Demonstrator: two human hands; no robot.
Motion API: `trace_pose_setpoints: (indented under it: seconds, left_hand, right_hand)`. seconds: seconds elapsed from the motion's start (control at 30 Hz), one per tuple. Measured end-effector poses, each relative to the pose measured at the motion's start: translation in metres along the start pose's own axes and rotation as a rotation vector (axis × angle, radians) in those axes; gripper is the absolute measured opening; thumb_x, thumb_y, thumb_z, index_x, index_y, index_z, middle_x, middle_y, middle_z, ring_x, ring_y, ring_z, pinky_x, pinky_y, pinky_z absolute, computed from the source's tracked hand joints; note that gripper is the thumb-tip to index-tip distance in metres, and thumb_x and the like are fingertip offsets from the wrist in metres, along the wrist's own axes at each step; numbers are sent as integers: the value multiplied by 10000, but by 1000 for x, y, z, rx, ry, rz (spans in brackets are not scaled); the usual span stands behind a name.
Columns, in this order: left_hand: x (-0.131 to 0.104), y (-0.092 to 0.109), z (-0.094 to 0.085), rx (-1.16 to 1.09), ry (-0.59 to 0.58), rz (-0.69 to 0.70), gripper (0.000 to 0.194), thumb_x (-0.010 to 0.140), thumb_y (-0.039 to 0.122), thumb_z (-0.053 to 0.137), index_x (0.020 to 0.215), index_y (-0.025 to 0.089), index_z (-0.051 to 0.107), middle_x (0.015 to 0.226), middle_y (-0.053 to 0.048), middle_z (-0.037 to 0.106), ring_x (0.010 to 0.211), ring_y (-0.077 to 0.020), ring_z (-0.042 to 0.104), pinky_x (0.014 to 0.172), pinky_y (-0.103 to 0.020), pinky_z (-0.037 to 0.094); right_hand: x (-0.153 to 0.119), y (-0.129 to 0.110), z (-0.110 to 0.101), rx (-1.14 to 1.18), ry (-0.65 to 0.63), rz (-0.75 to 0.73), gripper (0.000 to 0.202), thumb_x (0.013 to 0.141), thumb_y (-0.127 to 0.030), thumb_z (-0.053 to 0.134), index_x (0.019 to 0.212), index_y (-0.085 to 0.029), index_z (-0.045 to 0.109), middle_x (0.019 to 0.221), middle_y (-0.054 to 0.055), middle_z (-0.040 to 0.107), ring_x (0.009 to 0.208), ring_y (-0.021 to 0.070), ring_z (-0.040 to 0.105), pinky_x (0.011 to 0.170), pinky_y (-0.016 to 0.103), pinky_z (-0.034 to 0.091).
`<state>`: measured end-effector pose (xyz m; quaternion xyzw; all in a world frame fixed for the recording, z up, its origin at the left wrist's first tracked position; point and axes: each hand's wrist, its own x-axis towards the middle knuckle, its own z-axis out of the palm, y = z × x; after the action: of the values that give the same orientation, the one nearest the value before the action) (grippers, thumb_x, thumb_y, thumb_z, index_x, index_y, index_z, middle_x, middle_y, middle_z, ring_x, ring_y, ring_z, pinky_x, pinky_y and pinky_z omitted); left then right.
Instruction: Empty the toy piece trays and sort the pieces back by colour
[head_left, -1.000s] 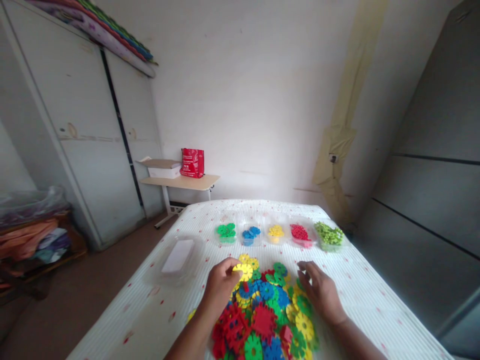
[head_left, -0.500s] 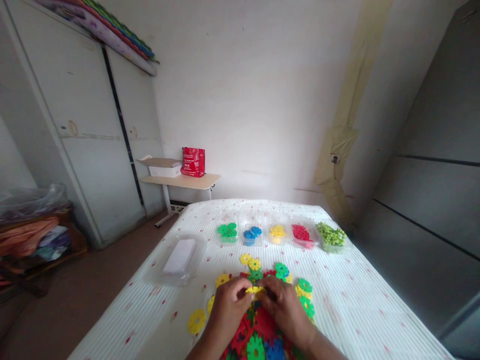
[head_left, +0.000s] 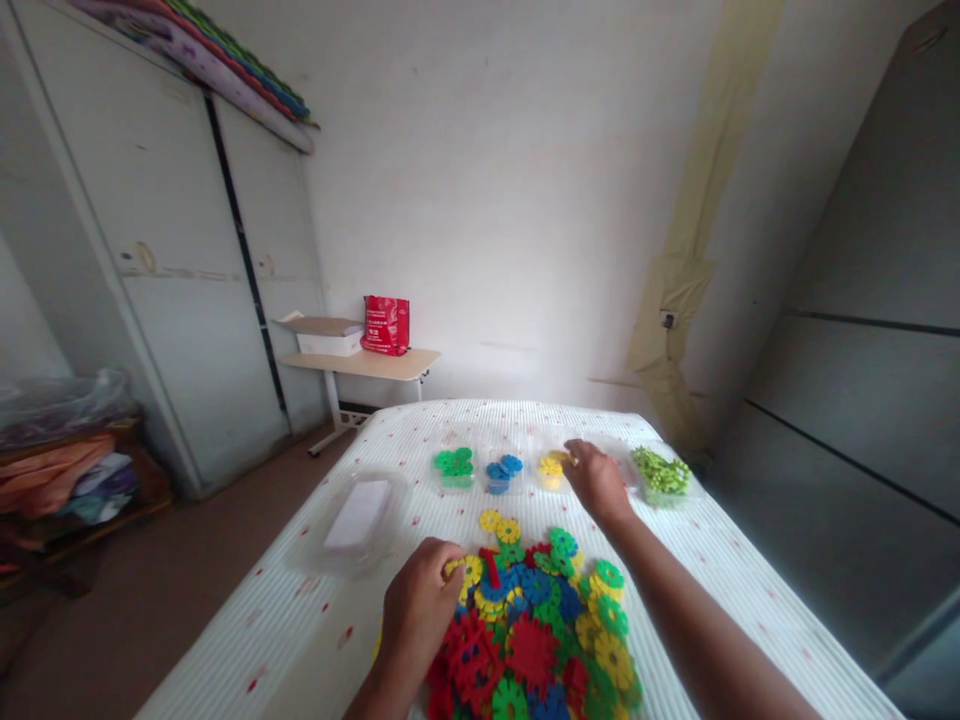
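A heap of flat notched plastic discs [head_left: 532, 650] in red, blue, green and yellow lies on the table in front of me. At its left edge my left hand [head_left: 426, 600] is closed, thumb and fingers pinched by a yellow disc [head_left: 471, 573]. My right hand [head_left: 596, 478] reaches out to the clear tub of yellow pieces [head_left: 551, 472], its fingers over the tub's right side with a bit of yellow at their tips. Behind that hand the tub of red pieces is mostly hidden.
Tubs of green discs [head_left: 454, 468], blue discs [head_left: 504, 473] and light green pieces [head_left: 661, 473] stand in the row. A clear tray with a white block [head_left: 358, 514] lies left. Behind are a side table [head_left: 375, 364] and red bag [head_left: 387, 325].
My hands have parted from the yellow disc they pinched together over the heap. The right hand moved forward to the yellow tub; the left moved slightly left, uncovering more of the heap.
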<state>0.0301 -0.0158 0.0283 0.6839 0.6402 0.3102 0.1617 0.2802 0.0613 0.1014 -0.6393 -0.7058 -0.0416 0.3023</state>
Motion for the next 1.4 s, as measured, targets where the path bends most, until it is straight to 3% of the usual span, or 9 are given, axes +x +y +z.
trace_pose_setpoints:
  seconds: [0.1,0.3,0.57,0.7,0.9,1.1,1.23,1.4]
  left_hand:
    - [3,-9,5,36,-23,-15,170,758,123,510,804,211,647,878,4,644,842,-112,581,735,-193,390]
    - [2,-10,10,50,-33,5,182,759,100,507,788,207,651,865,-3,641,854,-114,571,763,-194,382]
    - [1,-9,14,82,-37,53,208,786,96,471,779,206,647,845,-9,631,851,-117,566,762,-200,381]
    - [0,-8,14,102,-22,68,206,788,97,466,775,200,643,842,-14,629,865,-126,558,785,-211,381]
    - [-2,-5,12,116,-36,65,201,781,99,474,786,204,646,861,-17,627,890,-132,548,813,-223,380]
    - [-1,-6,14,119,-40,87,206,780,96,470,787,203,645,870,-23,622,895,-138,543,809,-226,381]
    - [-1,-8,16,134,-37,98,197,786,105,480,793,207,649,862,-21,621,888,-138,540,812,-226,379]
    - [-1,-7,16,135,-26,114,207,790,100,467,792,195,650,855,-29,623,885,-142,540,809,-230,383]
  right_hand:
    - [11,4,7,-14,13,23,318,801,-166,452,1092,-134,580,1036,117,638,743,160,610,724,262,421]
    - [-32,15,23,-44,-171,-6,249,797,-149,436,861,-192,673,868,52,693,778,162,636,681,229,417]
    - [-65,38,37,12,-377,124,342,764,-271,536,1077,-179,635,942,71,680,822,178,645,718,246,437]
    - [-69,35,47,-71,-382,111,392,780,-341,523,1122,-168,610,1044,113,626,876,208,637,714,262,433]
    - [-73,33,51,-70,-366,113,303,773,-345,537,1024,-207,633,986,73,625,842,189,632,665,237,412]
    - [-69,33,39,77,-270,121,129,714,-214,544,815,-202,623,826,19,645,735,143,593,647,220,395]
    - [-64,41,29,221,-213,167,58,692,-225,527,660,-198,569,643,-17,601,615,127,554,572,215,376]
    - [-62,52,20,489,-293,292,51,682,-240,507,653,-198,506,516,-49,538,479,107,526,475,200,374]
